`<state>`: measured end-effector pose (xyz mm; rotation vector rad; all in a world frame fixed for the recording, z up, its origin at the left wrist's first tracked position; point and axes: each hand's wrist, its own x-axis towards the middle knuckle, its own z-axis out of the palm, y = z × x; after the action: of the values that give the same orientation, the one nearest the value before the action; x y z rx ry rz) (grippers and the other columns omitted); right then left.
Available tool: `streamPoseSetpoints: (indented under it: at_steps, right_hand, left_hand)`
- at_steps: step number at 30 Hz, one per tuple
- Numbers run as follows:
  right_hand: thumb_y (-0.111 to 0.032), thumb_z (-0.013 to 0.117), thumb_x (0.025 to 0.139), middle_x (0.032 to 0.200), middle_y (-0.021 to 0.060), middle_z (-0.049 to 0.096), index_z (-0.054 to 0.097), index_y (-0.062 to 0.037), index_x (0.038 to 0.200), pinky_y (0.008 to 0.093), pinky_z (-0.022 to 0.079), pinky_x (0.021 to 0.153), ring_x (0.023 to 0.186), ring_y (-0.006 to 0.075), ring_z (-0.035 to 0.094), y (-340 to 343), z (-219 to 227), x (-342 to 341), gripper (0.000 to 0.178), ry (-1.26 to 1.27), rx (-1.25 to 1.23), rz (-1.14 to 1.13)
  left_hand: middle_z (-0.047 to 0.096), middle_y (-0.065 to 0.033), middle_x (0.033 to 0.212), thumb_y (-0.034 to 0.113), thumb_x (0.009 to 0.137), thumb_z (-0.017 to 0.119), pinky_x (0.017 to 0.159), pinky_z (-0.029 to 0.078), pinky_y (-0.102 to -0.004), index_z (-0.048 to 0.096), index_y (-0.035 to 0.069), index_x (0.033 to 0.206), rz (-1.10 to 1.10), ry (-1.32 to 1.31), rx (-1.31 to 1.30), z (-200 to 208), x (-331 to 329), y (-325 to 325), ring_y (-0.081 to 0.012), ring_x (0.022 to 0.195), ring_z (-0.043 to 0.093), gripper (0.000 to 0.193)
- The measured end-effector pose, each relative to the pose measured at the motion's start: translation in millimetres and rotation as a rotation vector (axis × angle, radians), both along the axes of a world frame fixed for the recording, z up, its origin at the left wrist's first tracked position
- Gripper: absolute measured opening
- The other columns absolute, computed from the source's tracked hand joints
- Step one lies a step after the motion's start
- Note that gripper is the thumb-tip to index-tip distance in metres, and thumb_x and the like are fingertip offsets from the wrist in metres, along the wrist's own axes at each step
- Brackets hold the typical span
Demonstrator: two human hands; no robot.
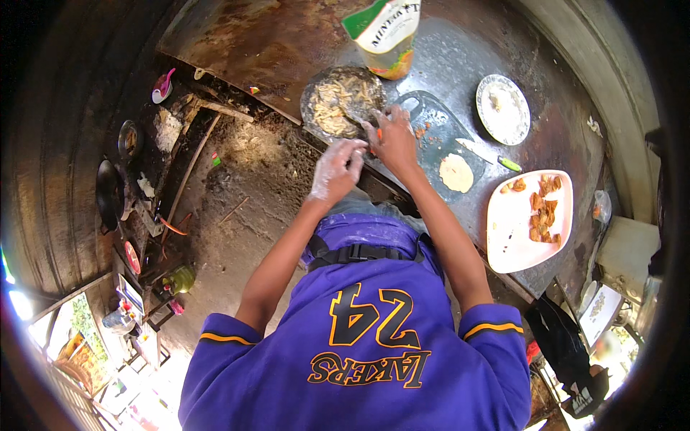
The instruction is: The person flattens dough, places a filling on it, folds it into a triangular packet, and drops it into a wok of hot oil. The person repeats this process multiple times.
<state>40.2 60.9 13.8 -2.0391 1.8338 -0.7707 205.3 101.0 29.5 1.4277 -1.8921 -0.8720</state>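
My left hand, dusted white, is near the front rim of a round dark dish. Its fingers are loosely bent, apart from the thumb, with nothing visible in them. Pale strips of food lie in the dish. My right hand is at the dish's right front side, its fingers closed around something with an orange part, mostly hidden. A greyish piece shows beyond the fingertips. Right of that hand lies a dark cutting board with a flat round of dough, orange-brown bits and a green-handled knife at its edge.
A green and white oil pouch stands behind the dish. On the right are a patterned white plate and a pink tray with browned fried pieces. A black wok is at far left; a person in dark clothes is at lower right.
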Motion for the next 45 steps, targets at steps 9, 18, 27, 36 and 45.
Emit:
streamPoseSetpoints:
  at_steps: [9,18,27,36,45]
  right_hand:
    - [-0.025,0.066,0.089,0.114,0.0263,0.058,0.07,-0.0014,0.089,0.0533,0.051,0.083,0.104,0.0446,0.059,-37,-15,43,0.024,0.116,0.228,-0.066]
    - [-0.015,0.058,0.089,0.079,0.0282,0.065,0.067,0.001,0.086,0.0527,0.051,0.07,0.073,0.0441,0.065,-22,39,8,0.018,0.125,0.367,-0.185]
    - [-0.023,0.061,0.089,0.078,0.0278,0.065,0.072,-0.0005,0.09,0.0506,0.051,0.068,0.073,0.0443,0.065,-9,31,49,0.025,-0.05,0.496,-0.275]
    - [-0.021,0.061,0.089,0.085,0.0259,0.067,0.072,-0.0015,0.098,0.0481,0.051,0.072,0.08,0.0432,0.066,-6,29,64,0.024,-0.119,0.437,-0.341]
    - [-0.021,0.063,0.089,0.093,0.0261,0.069,0.072,0.0004,0.103,0.0445,0.054,0.075,0.083,0.0419,0.068,-7,33,58,0.028,-0.21,0.526,-0.328]
  left_hand:
    - [0.056,-0.0138,0.119,0.008,0.087,0.064,0.096,0.044,-0.0457,0.065,0.003,0.116,0.134,-0.242,-0.156,-22,92,-71,-0.035,0.112,0.049,0.029]
    - [0.05,-0.0109,0.128,0.014,0.084,0.069,0.102,0.038,-0.0486,0.075,0.01,0.106,-0.063,-0.431,-0.11,-34,101,-110,-0.0353,0.119,0.041,0.023]
    - [0.047,-0.011,0.129,0.019,0.083,0.072,0.101,0.036,-0.0479,0.079,0.016,0.098,-0.081,-0.409,-0.087,-35,100,-123,-0.0341,0.12,0.038,0.017]
    - [0.044,-0.0084,0.133,0.022,0.083,0.074,0.103,0.029,-0.0544,0.08,0.017,0.095,0.01,-0.349,-0.009,-37,93,-120,-0.0343,0.123,0.034,0.014]
    - [0.044,-0.0087,0.131,0.027,0.084,0.076,0.103,0.026,-0.0516,0.08,0.019,0.095,0.04,-0.289,-0.019,-33,85,-121,-0.0337,0.122,0.033,0.014]
